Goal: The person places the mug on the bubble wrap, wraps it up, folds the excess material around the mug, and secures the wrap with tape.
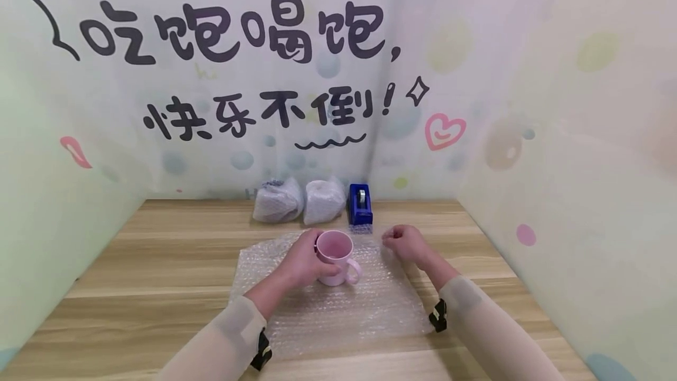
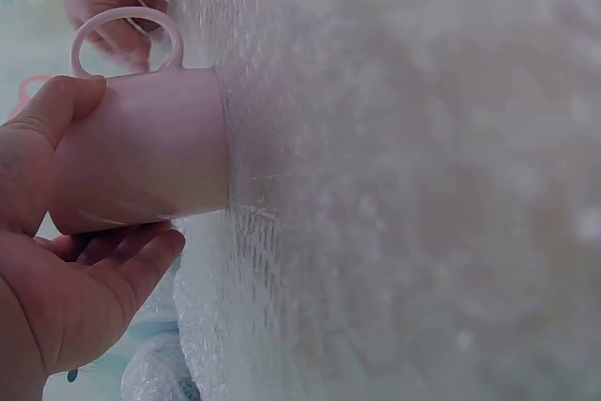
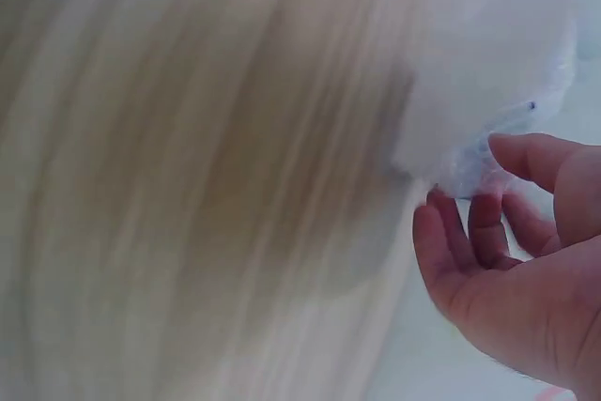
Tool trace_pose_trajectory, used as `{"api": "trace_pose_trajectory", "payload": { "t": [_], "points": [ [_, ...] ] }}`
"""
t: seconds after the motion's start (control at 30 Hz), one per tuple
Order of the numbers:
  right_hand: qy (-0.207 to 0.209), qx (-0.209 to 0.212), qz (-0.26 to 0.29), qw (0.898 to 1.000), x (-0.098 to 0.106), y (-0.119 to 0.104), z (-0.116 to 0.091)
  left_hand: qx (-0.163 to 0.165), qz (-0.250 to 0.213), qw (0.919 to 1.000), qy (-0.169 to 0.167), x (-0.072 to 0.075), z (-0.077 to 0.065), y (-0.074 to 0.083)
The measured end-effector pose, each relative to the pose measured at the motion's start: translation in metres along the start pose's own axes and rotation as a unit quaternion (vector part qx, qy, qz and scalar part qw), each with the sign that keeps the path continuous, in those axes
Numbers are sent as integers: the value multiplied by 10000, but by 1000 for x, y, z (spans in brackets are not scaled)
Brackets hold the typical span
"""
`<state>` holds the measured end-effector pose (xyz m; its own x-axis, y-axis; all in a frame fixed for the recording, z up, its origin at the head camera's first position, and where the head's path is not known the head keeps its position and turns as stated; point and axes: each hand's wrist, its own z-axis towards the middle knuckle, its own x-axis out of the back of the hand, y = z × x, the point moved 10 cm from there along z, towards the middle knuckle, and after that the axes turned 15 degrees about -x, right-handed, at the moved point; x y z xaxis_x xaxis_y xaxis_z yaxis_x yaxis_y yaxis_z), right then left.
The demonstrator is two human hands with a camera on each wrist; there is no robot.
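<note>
A pink mug (image 1: 334,260) stands upright on a sheet of bubble wrap (image 1: 370,304), its handle turned toward the right. My left hand (image 1: 304,260) grips the mug from its left side. In the left wrist view the thumb lies on the mug's wall near the handle, with the other fingers round the opposite side. At the sheet's far right edge is my right hand (image 1: 407,244). Its fingers (image 3: 441,232) are loosely bent, and a gap shows between them and the thumb, with bubble wrap (image 3: 493,72) seen just beyond. Contact with the wrap is unclear.
Two bubble-wrapped bundles, one on the left (image 1: 277,201) and one on the right (image 1: 324,201), sit at the back of the wooden table (image 1: 158,263). Beside them stands a blue tape dispenser (image 1: 361,204). Printed walls (image 1: 571,163) enclose the table at the back and sides.
</note>
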<state>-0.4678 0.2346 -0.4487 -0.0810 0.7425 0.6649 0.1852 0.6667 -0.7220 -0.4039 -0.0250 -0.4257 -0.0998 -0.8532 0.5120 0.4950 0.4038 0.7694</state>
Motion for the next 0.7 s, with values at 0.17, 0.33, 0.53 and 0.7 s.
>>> {"api": "trace_pose_trajectory", "payload": {
  "t": [0.17,0.33,0.53,0.7],
  "points": [
    [-205,277,553,9979,3,-23,-10,-42,-71,10000,34,-1,1,0],
    [-327,685,542,9956,-2,-60,-29,-26,-82,10000,26,-1,0,-1],
    [-390,1668,-294,9848,-21,-101,-60,-15,-112,9999,-12,-1,-2,-1],
    [-300,2539,-1293,9581,-36,-117,-80,-81,-148,9998,-51,-2,0,0]
  ]
}}
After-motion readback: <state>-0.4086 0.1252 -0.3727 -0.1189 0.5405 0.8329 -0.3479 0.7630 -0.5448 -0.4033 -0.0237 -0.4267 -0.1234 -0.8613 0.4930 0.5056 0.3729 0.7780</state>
